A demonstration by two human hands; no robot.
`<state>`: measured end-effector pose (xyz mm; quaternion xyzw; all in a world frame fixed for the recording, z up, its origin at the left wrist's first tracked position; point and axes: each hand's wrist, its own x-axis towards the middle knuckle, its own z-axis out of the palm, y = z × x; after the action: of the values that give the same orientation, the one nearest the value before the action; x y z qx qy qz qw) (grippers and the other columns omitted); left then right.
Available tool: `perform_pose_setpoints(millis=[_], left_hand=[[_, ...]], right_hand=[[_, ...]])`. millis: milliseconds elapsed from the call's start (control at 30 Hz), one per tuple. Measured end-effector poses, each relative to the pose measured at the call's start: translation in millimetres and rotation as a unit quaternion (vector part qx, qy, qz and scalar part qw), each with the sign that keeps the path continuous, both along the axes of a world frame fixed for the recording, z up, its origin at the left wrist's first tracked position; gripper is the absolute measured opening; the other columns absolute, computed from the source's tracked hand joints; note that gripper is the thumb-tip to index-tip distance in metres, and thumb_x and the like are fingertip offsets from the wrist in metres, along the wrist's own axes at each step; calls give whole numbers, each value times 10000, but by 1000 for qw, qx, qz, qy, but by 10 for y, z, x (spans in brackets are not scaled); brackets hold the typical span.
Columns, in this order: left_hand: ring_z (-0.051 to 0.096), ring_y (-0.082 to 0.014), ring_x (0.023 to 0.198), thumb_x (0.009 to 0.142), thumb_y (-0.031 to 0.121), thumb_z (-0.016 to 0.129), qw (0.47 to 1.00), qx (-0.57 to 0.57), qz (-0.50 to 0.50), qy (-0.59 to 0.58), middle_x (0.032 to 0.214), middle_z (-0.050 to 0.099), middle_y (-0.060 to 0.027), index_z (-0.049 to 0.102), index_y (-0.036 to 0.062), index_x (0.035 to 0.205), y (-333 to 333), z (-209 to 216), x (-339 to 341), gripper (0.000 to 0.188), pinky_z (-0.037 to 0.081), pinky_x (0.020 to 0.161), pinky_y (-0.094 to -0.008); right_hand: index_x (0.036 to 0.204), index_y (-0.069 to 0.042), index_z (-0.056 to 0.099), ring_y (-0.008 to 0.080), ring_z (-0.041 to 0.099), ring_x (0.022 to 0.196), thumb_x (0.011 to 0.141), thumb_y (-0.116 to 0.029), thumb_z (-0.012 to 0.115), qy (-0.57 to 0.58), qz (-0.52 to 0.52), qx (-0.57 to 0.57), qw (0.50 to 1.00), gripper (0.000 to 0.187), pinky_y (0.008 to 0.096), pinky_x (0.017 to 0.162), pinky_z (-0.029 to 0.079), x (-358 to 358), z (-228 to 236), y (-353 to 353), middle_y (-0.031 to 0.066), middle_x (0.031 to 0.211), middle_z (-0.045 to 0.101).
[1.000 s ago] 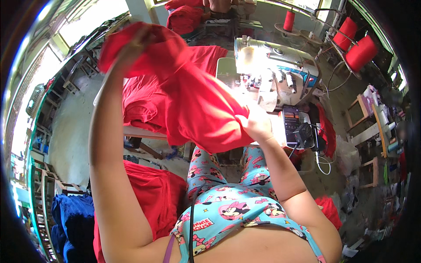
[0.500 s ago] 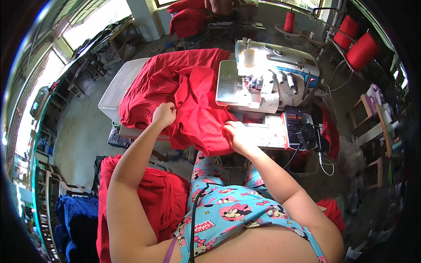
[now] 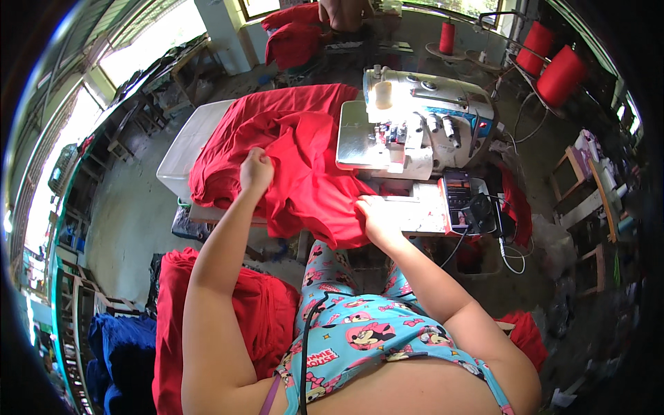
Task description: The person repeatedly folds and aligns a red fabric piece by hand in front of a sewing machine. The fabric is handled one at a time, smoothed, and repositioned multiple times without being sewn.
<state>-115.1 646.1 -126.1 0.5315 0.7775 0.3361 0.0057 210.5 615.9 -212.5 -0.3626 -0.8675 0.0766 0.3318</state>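
Note:
A large piece of red fabric (image 3: 311,187) spreads over the table's front edge, to the left of a white sewing machine (image 3: 453,104). My left hand (image 3: 257,170) is closed on a fold of it, near the upper left of the piece. Lower and farther right, my right hand (image 3: 375,216) pinches its right edge, just in front of the machine's bed. The cloth between my hands lies in loose folds. Behind it, more red fabric (image 3: 277,99) is heaped over a pale plastic bin (image 3: 181,160). The fingertips of both hands are partly hidden in the cloth.
Right of the machine's bed sits a dark box (image 3: 460,200) with cables. Red thread cones (image 3: 561,76) stand at the upper right. Red cloth (image 3: 228,311) hangs at my left, beside blue cloth (image 3: 123,353). Another person (image 3: 342,14) is at the far end.
My left hand has moved slightly up and away from me, lifting the fabric fold. My right hand stays at the right edge. The whole view has shifted a little.

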Motion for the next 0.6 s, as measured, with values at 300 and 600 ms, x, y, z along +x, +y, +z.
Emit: perform_pose_setpoints(millis=[300,600], left_hand=[[636,-389,746,879,171,538,977,113,-149,99,772,647,-188,541,124,1008,-468,948,584,137,497,602,-478],[656,-327,755,871,205,590,974,36,-189,122,805,654,-125,532,113,987,-855,1062,1007,159,492,598,-425]], right_hand=[[941,-26,547,251,561,726,789,-87,656,268,10,-123,956,197,351,693,477,-355,532,172,142,801,568],[1137,9,352,420,512,987,652,-56,694,206,-94,-179,957,597,434,841,463,-1150,692,74,276,1047,472]])
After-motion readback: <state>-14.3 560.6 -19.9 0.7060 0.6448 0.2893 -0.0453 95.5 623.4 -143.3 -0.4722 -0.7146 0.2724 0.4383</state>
